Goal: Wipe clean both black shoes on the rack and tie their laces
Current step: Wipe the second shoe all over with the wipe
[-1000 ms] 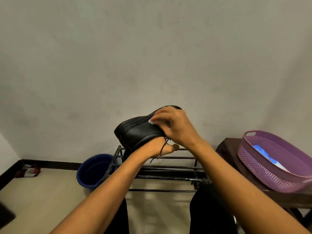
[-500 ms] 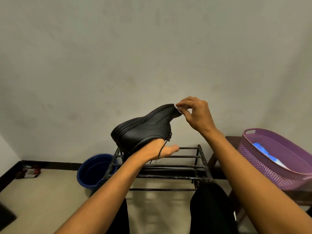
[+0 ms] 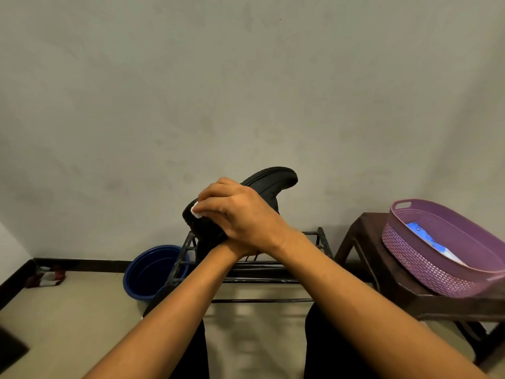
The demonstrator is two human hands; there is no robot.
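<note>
We hold the black shoe up in the air, just above the rack in the middle. Our right hand lies over its left end, fingers curled tight on a small white wipe that touches the shoe. Our left hand is under the shoe, mostly hidden — we cannot tell how its fingers lie. A purple basket sits on the right.

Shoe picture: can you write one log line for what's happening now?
step: wiping | black shoe: held above rack | right hand: holds white wipe against shoe | left hand: under shoe, mostly hidden
</note>
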